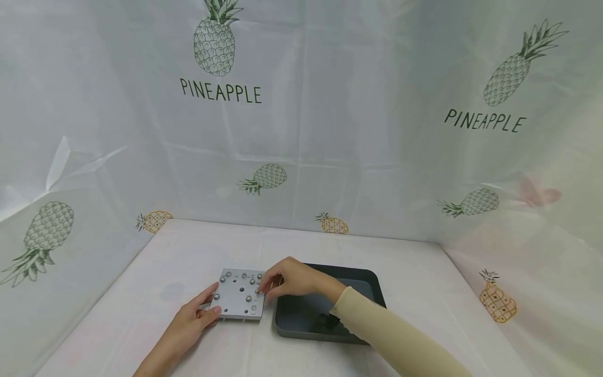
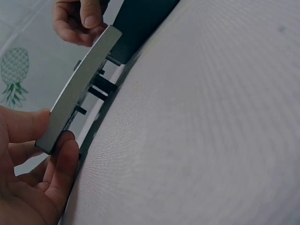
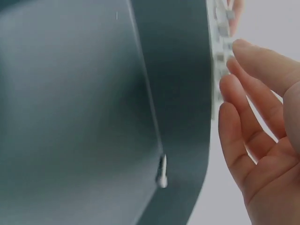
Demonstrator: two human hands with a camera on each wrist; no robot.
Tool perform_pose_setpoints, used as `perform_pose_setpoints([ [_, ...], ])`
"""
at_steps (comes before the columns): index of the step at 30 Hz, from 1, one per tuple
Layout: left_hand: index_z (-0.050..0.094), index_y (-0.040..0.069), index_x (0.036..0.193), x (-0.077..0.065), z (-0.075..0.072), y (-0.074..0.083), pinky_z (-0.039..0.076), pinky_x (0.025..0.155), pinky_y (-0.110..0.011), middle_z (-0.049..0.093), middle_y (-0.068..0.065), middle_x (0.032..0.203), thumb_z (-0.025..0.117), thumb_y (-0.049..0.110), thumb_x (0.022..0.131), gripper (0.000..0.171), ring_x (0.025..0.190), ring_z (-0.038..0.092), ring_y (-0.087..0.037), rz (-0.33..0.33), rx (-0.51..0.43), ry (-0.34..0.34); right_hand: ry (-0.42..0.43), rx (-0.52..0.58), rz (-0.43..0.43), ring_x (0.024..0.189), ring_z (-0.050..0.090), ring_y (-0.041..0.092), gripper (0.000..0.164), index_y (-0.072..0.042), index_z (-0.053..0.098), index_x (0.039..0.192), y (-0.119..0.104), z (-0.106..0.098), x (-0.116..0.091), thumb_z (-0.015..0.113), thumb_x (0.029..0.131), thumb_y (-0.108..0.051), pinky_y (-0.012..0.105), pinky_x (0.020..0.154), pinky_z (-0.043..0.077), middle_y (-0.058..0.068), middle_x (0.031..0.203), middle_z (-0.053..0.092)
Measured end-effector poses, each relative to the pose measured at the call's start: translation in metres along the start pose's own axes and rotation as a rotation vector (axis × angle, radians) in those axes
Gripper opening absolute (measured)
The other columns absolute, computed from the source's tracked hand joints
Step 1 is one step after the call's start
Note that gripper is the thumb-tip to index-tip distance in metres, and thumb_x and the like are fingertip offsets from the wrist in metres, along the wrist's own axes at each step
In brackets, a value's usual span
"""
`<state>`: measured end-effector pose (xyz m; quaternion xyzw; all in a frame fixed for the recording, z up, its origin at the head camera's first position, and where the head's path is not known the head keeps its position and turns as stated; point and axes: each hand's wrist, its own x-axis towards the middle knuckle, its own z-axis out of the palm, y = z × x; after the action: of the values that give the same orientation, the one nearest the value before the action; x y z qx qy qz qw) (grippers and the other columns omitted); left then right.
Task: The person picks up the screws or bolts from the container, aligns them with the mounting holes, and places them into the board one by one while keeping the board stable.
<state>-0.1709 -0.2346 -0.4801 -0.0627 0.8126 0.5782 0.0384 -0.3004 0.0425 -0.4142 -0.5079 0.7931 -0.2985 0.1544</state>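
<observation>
A flat silver metal plate (image 1: 235,296) carries several screws and holes on its upper face. My left hand (image 1: 190,319) grips its left side, thumb on top and fingers beneath. In the left wrist view the plate (image 2: 82,89) is seen edge-on, held over the table with dark screw shanks (image 2: 101,86) sticking out below. My right hand (image 1: 292,280) is at the plate's right edge, its thumb and fingertips curled about a screw (image 1: 257,291). The right wrist view has that hand (image 3: 267,126) with thumb and forefinger close together at the screw heads, which are blurred there.
A dark grey tray (image 1: 301,335) lies just right of the plate, under my right forearm. One small loose screw (image 3: 161,171) rests in its corner. White cloth (image 1: 118,293) covers the table, and a pineapple-print curtain (image 1: 330,131) closes off the back and sides.
</observation>
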Motion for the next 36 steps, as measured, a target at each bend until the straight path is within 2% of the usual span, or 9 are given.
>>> perform_pose_setpoints([
  [4, 0.037, 0.010, 0.166, 0.000, -0.001, 0.000, 0.061, 0.084, -0.022, 0.044, -0.030, 0.156, 0.068, 0.015, 0.105, 0.068, 0.100, 0.065, -0.019, -0.003, 0.010, 0.001, 0.065, -0.031, 0.062, 0.090, 0.070, 0.004, 0.024, -0.007, 0.079, 0.120, 0.011, -0.018, -0.016, 0.080, 0.096, -0.009, 0.019, 0.081, 0.059, 0.006, 0.115, 0.079],
  [8, 0.037, 0.012, 0.166, -0.001, -0.003, -0.002, 0.060, 0.084, -0.021, 0.044, -0.029, 0.157, 0.069, 0.018, 0.104, 0.070, 0.102, 0.066, -0.019, -0.009, 0.024, -0.001, 0.081, -0.104, 0.138, 0.091, 0.069, 0.006, 0.034, -0.007, 0.076, 0.129, 0.022, -0.029, -0.030, 0.081, 0.095, -0.012, 0.020, 0.082, 0.058, 0.007, 0.126, 0.076],
  [12, 0.036, 0.012, 0.166, -0.001, -0.004, -0.005, 0.060, 0.083, -0.021, 0.044, -0.029, 0.157, 0.069, 0.018, 0.104, 0.070, 0.101, 0.066, -0.019, -0.020, 0.015, 0.000, 0.066, -0.170, 0.185, 0.085, 0.066, 0.002, 0.042, -0.008, 0.073, 0.134, 0.034, -0.029, -0.037, 0.083, 0.094, -0.013, 0.020, 0.078, 0.057, 0.007, 0.134, 0.072],
  [17, 0.036, 0.011, 0.166, -0.001, -0.002, -0.006, 0.060, 0.084, -0.021, 0.044, -0.030, 0.157, 0.069, 0.017, 0.104, 0.070, 0.099, 0.065, -0.018, -0.027, 0.000, 0.002, 0.034, -0.161, 0.215, 0.079, 0.065, -0.002, 0.046, -0.007, 0.070, 0.138, 0.043, -0.024, -0.039, 0.082, 0.094, -0.011, 0.019, 0.072, 0.056, 0.009, 0.139, 0.069],
  [23, 0.036, 0.011, 0.166, -0.001, -0.001, -0.004, 0.060, 0.085, -0.021, 0.043, -0.031, 0.157, 0.068, 0.017, 0.105, 0.070, 0.098, 0.064, -0.018, -0.026, -0.006, -0.004, 0.003, -0.145, 0.227, 0.073, 0.064, 0.000, 0.049, -0.006, 0.068, 0.141, 0.044, -0.022, -0.038, 0.081, 0.094, -0.009, 0.019, 0.067, 0.054, 0.011, 0.136, 0.070],
  [29, 0.037, 0.012, 0.166, 0.000, 0.000, -0.002, 0.060, 0.085, -0.021, 0.043, -0.030, 0.158, 0.069, 0.019, 0.104, 0.070, 0.101, 0.065, -0.019, -0.020, 0.011, -0.009, 0.011, -0.185, 0.228, 0.077, 0.064, -0.001, 0.045, -0.005, 0.070, 0.137, 0.048, -0.021, -0.040, 0.082, 0.094, -0.009, 0.018, 0.072, 0.055, 0.012, 0.135, 0.071],
  [31, 0.037, 0.012, 0.166, -0.001, 0.000, -0.001, 0.060, 0.085, -0.021, 0.043, -0.030, 0.158, 0.069, 0.019, 0.104, 0.070, 0.101, 0.065, -0.019, -0.017, 0.015, -0.007, 0.023, -0.209, 0.225, 0.079, 0.066, 0.003, 0.042, -0.004, 0.072, 0.134, 0.050, -0.020, -0.041, 0.082, 0.093, -0.010, 0.019, 0.074, 0.056, 0.011, 0.131, 0.072],
  [36, 0.037, 0.012, 0.166, -0.001, 0.000, -0.001, 0.059, 0.084, -0.020, 0.043, -0.030, 0.157, 0.069, 0.017, 0.104, 0.070, 0.100, 0.065, -0.019, -0.018, 0.022, -0.002, 0.084, -0.308, 0.224, 0.100, 0.072, 0.017, 0.031, -0.005, 0.079, 0.120, 0.050, -0.017, -0.039, 0.085, 0.090, -0.012, 0.029, 0.091, 0.060, 0.007, 0.117, 0.078],
])
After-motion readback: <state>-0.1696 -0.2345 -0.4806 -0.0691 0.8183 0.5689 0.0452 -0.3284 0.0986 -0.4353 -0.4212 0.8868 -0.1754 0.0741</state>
